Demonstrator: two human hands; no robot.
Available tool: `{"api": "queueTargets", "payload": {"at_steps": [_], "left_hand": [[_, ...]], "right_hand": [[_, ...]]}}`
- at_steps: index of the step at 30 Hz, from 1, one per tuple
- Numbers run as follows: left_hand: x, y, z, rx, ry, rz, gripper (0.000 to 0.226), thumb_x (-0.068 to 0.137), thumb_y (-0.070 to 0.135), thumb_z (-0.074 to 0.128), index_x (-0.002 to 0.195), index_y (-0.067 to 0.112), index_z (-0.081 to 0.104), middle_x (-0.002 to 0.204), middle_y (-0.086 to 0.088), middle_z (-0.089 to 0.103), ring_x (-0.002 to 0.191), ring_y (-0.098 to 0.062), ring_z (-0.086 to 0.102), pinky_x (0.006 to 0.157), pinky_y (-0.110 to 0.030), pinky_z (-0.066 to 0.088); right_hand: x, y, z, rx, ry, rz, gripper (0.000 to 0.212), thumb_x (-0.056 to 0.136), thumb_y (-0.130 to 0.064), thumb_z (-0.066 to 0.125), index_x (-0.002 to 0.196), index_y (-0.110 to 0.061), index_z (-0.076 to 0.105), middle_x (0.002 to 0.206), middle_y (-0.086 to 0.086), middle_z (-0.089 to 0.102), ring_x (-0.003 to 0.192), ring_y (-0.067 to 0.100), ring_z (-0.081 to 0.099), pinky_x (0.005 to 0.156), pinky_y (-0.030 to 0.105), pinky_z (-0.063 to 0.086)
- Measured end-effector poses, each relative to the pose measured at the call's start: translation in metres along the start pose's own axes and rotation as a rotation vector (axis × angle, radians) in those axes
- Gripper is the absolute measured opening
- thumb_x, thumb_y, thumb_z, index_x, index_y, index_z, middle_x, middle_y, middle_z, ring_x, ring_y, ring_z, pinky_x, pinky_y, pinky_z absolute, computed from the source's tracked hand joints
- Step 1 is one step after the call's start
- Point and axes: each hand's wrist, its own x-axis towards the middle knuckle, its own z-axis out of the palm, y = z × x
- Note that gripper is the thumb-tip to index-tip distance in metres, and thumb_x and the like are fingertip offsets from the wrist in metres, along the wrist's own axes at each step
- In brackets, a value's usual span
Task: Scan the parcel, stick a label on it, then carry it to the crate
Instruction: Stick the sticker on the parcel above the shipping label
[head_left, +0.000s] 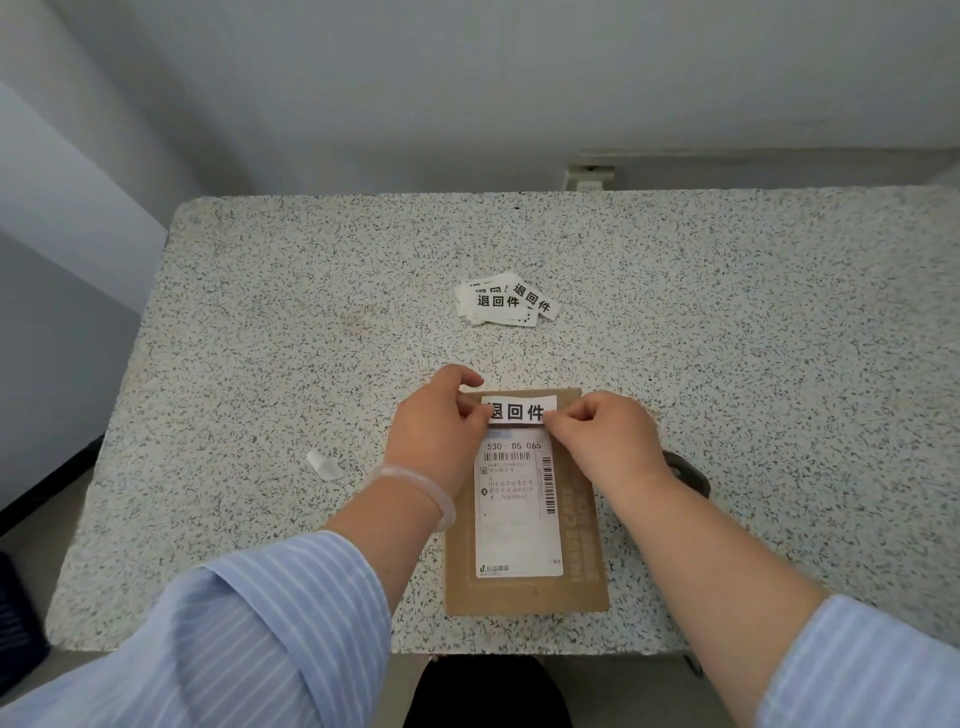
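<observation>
Currently mid-label step. Parcel (524, 519), a flat brown box, lies on the counter (727, 338) near its front edge, printed shipping slip (519, 509) face up. Both hands hold one white label (518, 410) over the parcel's far end, just above the slip: left hand (441, 426) has its fingers pinched on the label's left end, right hand (597, 431) has its fingers pinched on the right end. Can't tell whether the label is already touching the cardboard or just above it.

Risks as I read them:
- Label's lower edge sits at or over the top of the slip. If it drops lower, it could cover the routing code or creep toward the barcode.
- Uneven lay-down: one end tacking first would skew it or trap a crease.
- Fingers under the ends could pull the adhesive back up on release; the middle needs pressing before letting go.
- Parcel isn't pinned by anything but the hands, so a sideways rub may slide it toward the counter edge.

Spare labels (506, 301) lie well apart, further back; a small backing scrap (324, 464) sits to the left. Crate is not in view.
</observation>
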Motion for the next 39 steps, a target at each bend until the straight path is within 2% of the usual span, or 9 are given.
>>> {"api": "queueTargets", "payload": {"at_steps": [8, 16, 18, 21, 24, 28, 32, 37, 39], "left_hand": [[0.008, -0.001, 0.000, 0.212, -0.011, 0.094, 0.030, 0.088, 0.020, 0.060, 0.115, 0.025, 0.049, 0.077, 0.007, 0.062, 0.074, -0.012, 0.060, 0.066, -0.029, 0.051], [0.013, -0.009, 0.002, 0.222, 0.027, 0.080, 0.029, 0.084, 0.030, 0.065, 0.110, 0.031, 0.053, 0.088, 0.007, 0.059, 0.086, -0.017, 0.059, 0.080, -0.042, 0.053], [0.014, -0.017, 0.002, 0.161, 0.052, 0.013, 0.035, 0.080, 0.037, 0.069, 0.111, 0.033, 0.054, 0.100, 0.004, 0.054, 0.093, -0.019, 0.057, 0.083, -0.042, 0.052], [0.013, -0.024, -0.001, -0.151, 0.007, -0.159, 0.046, 0.078, 0.037, 0.072, 0.119, 0.032, 0.052, 0.110, 0.002, 0.053, 0.097, -0.017, 0.056, 0.082, -0.036, 0.049], [0.011, -0.026, -0.001, -0.415, -0.057, -0.260, 0.049, 0.082, 0.038, 0.068, 0.126, 0.030, 0.049, 0.117, 0.004, 0.056, 0.098, -0.013, 0.057, 0.080, -0.031, 0.043], [0.011, -0.027, 0.007, -0.380, -0.038, -0.220, 0.044, 0.079, 0.038, 0.071, 0.119, 0.028, 0.056, 0.116, 0.006, 0.058, 0.090, -0.011, 0.061, 0.065, -0.021, 0.044], [0.014, -0.030, 0.009, -0.400, -0.036, -0.209, 0.032, 0.082, 0.035, 0.069, 0.111, 0.026, 0.060, 0.112, 0.005, 0.063, 0.084, -0.006, 0.061, 0.061, -0.020, 0.043], [0.004, -0.044, 0.002, -0.315, -0.089, -0.131, 0.057, 0.087, 0.046, 0.058, 0.140, 0.035, 0.038, 0.134, 0.009, 0.047, 0.110, -0.014, 0.052, 0.086, -0.032, 0.043], [-0.009, -0.053, 0.000, -0.249, -0.091, -0.064, 0.069, 0.084, 0.050, 0.059, 0.143, 0.045, 0.025, 0.145, 0.006, 0.037, 0.119, -0.014, 0.048, 0.094, -0.040, 0.046]], "right_hand": [[0.003, -0.004, 0.004, -0.109, 0.013, -0.024, 0.019, 0.083, -0.034, 0.062, 0.069, -0.022, 0.059, 0.070, -0.004, 0.065, 0.067, 0.015, 0.061, 0.062, 0.032, 0.051], [0.009, -0.001, 0.000, -0.101, -0.020, 0.007, 0.026, 0.081, -0.040, 0.068, 0.070, -0.021, 0.053, 0.075, -0.003, 0.065, 0.067, 0.014, 0.060, 0.059, 0.031, 0.048], [0.010, 0.003, -0.002, -0.012, -0.031, 0.084, 0.034, 0.078, -0.043, 0.072, 0.076, -0.018, 0.050, 0.078, -0.001, 0.064, 0.066, 0.015, 0.057, 0.055, 0.030, 0.045], [0.008, 0.007, -0.003, 0.256, -0.097, 0.276, 0.038, 0.076, -0.044, 0.075, 0.086, -0.016, 0.051, 0.085, 0.001, 0.062, 0.065, 0.013, 0.053, 0.052, 0.028, 0.039], [0.008, 0.006, -0.002, 0.321, -0.095, 0.310, 0.044, 0.074, -0.053, 0.072, 0.089, -0.016, 0.052, 0.084, 0.001, 0.060, 0.066, 0.014, 0.052, 0.054, 0.029, 0.040], [0.013, 0.002, 0.002, 0.217, -0.076, 0.259, 0.052, 0.075, -0.057, 0.070, 0.097, -0.014, 0.052, 0.090, 0.000, 0.061, 0.073, 0.013, 0.055, 0.057, 0.029, 0.042], [0.015, 0.007, 0.008, 0.411, -0.098, 0.343, 0.049, 0.074, -0.050, 0.074, 0.103, -0.015, 0.053, 0.097, 0.003, 0.065, 0.081, 0.017, 0.062, 0.061, 0.031, 0.046], [0.000, 0.029, 0.006, 0.401, 0.009, 0.152, 0.045, 0.084, -0.043, 0.066, 0.123, -0.028, 0.049, 0.109, -0.005, 0.060, 0.086, 0.008, 0.061, 0.063, 0.026, 0.048], [-0.010, 0.045, 0.004, 0.266, 0.024, -0.008, 0.050, 0.085, -0.044, 0.065, 0.129, -0.037, 0.044, 0.126, -0.006, 0.051, 0.099, 0.007, 0.057, 0.076, 0.029, 0.051]]}}
